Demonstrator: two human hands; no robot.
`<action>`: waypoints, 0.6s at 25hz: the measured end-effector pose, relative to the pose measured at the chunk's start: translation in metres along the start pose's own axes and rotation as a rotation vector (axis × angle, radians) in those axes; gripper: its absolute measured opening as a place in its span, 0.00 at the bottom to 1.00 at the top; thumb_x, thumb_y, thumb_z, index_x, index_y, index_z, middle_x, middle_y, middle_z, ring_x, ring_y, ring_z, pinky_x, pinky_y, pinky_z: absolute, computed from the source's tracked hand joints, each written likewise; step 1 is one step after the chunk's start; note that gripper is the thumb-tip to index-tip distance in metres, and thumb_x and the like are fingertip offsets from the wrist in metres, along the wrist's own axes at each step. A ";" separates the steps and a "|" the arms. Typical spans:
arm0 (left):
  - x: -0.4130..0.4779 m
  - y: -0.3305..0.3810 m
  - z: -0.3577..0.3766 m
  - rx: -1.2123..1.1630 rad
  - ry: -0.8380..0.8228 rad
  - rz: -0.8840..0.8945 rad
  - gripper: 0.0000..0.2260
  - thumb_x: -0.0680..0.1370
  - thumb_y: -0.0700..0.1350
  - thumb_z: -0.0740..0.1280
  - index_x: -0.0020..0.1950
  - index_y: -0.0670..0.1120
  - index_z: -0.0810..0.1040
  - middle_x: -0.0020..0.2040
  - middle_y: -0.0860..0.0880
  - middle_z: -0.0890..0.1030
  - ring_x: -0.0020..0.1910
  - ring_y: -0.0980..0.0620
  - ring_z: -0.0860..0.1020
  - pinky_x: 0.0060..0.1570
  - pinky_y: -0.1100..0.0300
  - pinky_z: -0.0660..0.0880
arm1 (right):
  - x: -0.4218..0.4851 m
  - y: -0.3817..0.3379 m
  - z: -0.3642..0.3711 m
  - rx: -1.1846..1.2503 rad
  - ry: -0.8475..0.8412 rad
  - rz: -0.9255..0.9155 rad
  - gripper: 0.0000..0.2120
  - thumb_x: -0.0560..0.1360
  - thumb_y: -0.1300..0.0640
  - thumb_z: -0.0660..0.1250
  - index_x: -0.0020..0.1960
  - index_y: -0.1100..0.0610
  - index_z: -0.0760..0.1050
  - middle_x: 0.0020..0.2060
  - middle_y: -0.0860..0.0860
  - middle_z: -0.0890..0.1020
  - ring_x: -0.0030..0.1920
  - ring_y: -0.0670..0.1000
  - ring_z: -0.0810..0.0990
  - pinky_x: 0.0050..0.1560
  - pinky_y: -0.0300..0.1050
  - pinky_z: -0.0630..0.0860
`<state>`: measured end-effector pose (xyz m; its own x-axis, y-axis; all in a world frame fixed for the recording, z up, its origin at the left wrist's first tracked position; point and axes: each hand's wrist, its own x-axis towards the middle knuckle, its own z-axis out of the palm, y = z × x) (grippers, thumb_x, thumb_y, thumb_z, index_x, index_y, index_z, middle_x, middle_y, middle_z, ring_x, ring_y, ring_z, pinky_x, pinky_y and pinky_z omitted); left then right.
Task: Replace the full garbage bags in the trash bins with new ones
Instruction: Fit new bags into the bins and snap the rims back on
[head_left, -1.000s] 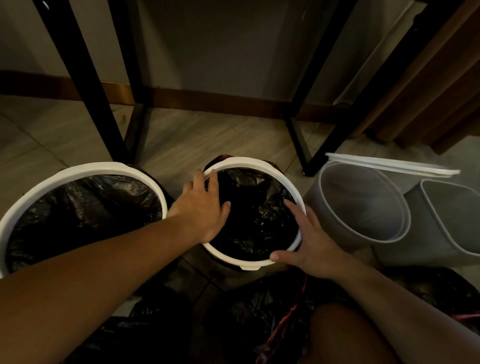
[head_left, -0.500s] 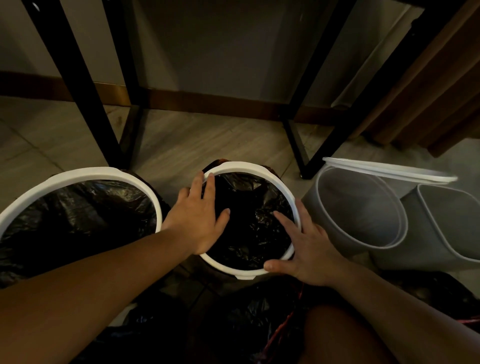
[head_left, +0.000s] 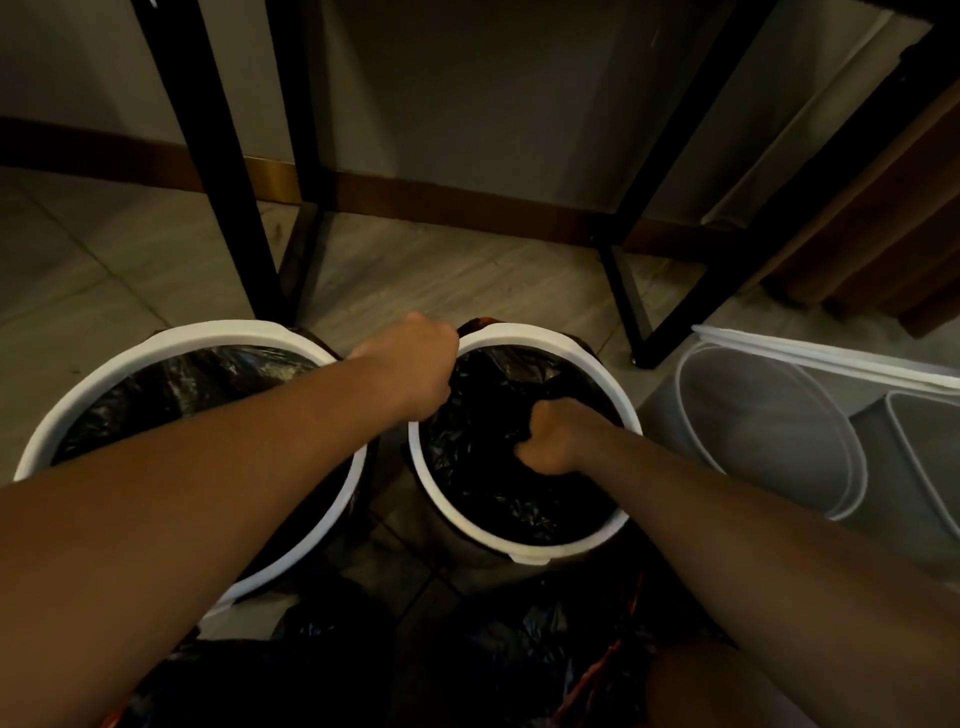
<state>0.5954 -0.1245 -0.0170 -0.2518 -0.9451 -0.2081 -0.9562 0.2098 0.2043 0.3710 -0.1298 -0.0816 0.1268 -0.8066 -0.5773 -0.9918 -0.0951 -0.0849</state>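
On the floor (head_left: 441, 270), the middle bin (head_left: 524, 553) sat close between a lined bin (head_left: 218, 332) and grey bins (head_left: 769, 431). Left hand (head_left: 410, 364) gripped the black bag (head_left: 493, 499) at the bin's far edge; right hand (head_left: 553, 436) squeezed it inside. Bare floor lay beyond, by the table legs (head_left: 218, 182).

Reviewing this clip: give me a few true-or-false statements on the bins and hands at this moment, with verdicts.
1. The right hand is inside the middle bin, gripping its black bag. True.
2. The left hand lies flat and open on the rim. False: it is curled into a fist at the bag's edge.
3. The left bin has no bag. False: a black liner sits in it.
4. The grey bins on the right are unlined. True.
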 end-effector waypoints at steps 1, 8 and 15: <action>0.003 -0.005 -0.002 0.000 -0.015 0.004 0.10 0.76 0.42 0.71 0.57 0.43 0.82 0.44 0.46 0.78 0.43 0.45 0.79 0.43 0.50 0.79 | 0.019 -0.006 0.003 0.046 -0.110 0.047 0.26 0.75 0.42 0.70 0.68 0.56 0.77 0.59 0.55 0.81 0.51 0.56 0.81 0.50 0.50 0.80; 0.011 -0.013 0.007 -0.063 -0.004 0.002 0.12 0.79 0.41 0.71 0.62 0.44 0.85 0.55 0.43 0.85 0.53 0.44 0.83 0.53 0.52 0.81 | 0.070 -0.020 0.053 0.008 -0.479 0.159 0.19 0.86 0.57 0.61 0.73 0.64 0.72 0.67 0.62 0.77 0.74 0.63 0.71 0.71 0.52 0.68; 0.005 -0.013 0.012 -0.159 -0.001 0.000 0.14 0.77 0.39 0.71 0.62 0.44 0.83 0.51 0.42 0.83 0.49 0.44 0.81 0.47 0.51 0.81 | 0.038 -0.057 -0.015 0.196 -0.126 -0.149 0.09 0.81 0.58 0.63 0.53 0.54 0.82 0.45 0.53 0.83 0.46 0.54 0.83 0.50 0.47 0.81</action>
<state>0.6043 -0.1291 -0.0322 -0.2526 -0.9447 -0.2094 -0.9204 0.1679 0.3531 0.4317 -0.1636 -0.0866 0.2840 -0.7123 -0.6418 -0.9421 -0.0830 -0.3248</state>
